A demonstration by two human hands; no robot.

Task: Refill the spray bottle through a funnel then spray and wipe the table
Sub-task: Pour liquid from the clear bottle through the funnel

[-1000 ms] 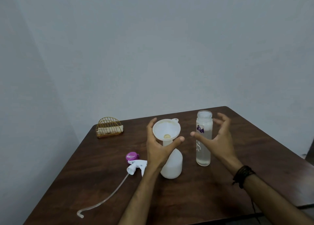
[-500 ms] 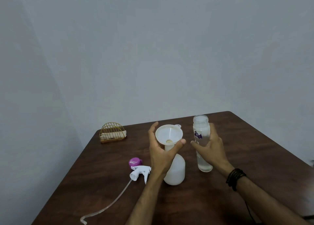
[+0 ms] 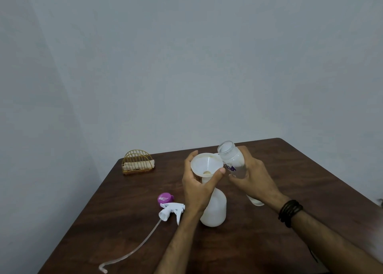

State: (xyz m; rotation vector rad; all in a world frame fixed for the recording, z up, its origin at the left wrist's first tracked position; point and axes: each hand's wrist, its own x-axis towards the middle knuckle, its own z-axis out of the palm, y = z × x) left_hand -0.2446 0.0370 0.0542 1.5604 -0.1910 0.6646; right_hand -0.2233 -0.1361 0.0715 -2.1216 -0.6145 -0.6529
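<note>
A white spray bottle [image 3: 215, 209] stands on the dark wooden table [image 3: 128, 207] with a white funnel [image 3: 206, 164] in its neck. My left hand [image 3: 196, 188] holds the funnel and bottle neck between thumb and fingers. My right hand [image 3: 251, 180] grips a clear water bottle [image 3: 231, 157], lifted off the table and tilted left, its open mouth beside the funnel rim. The white spray trigger head [image 3: 171, 210] with its long clear tube [image 3: 132, 251] lies on the table to the left.
A purple cap [image 3: 164, 197] lies just behind the trigger head. A gold wire holder [image 3: 137, 161] with a folded cloth sits at the table's far left corner. Grey walls close in behind and on the left. A dark wristband is on my right wrist.
My right hand closed round the water bottle, lifted it off the table and tilted it toward the funnel. My left hand stayed on the funnel.
</note>
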